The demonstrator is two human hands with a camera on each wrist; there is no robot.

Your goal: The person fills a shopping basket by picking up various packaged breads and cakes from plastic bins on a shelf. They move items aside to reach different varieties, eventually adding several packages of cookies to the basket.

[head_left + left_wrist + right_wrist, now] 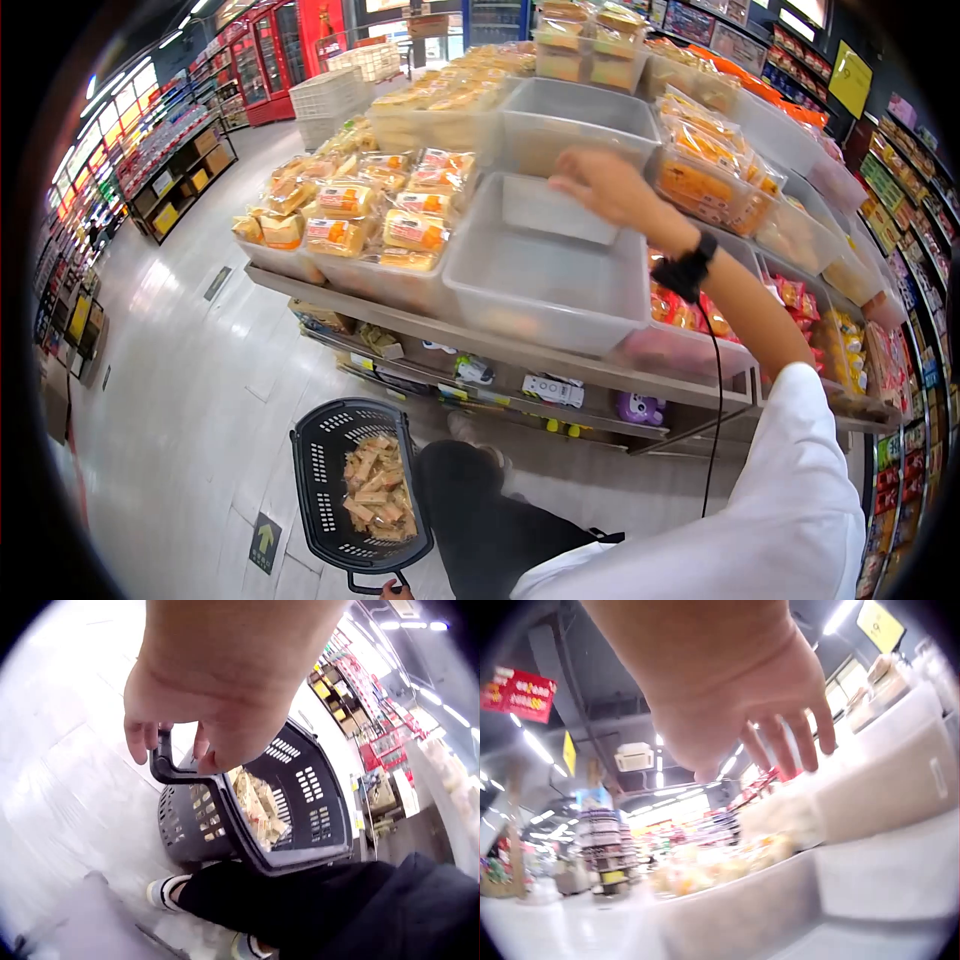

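My right hand is over the bare translucent bin in the head view, blurred, holding nothing. In the right wrist view the fingers of that hand are spread and relaxed above the bins. The left hand grips the handle of a black basket, with its fingers curled round it. Wrapped snack pieces lie inside the basket, low in the head view. Packaged bread fills the bin to the left of the bare one.
Another bare bin stands behind, and bins of orange-wrapped goods are on the right. Under the bins runs a shelf with boxed items. White crates and store shelving stand across the tiled floor. A black-trousered leg is beside the basket.
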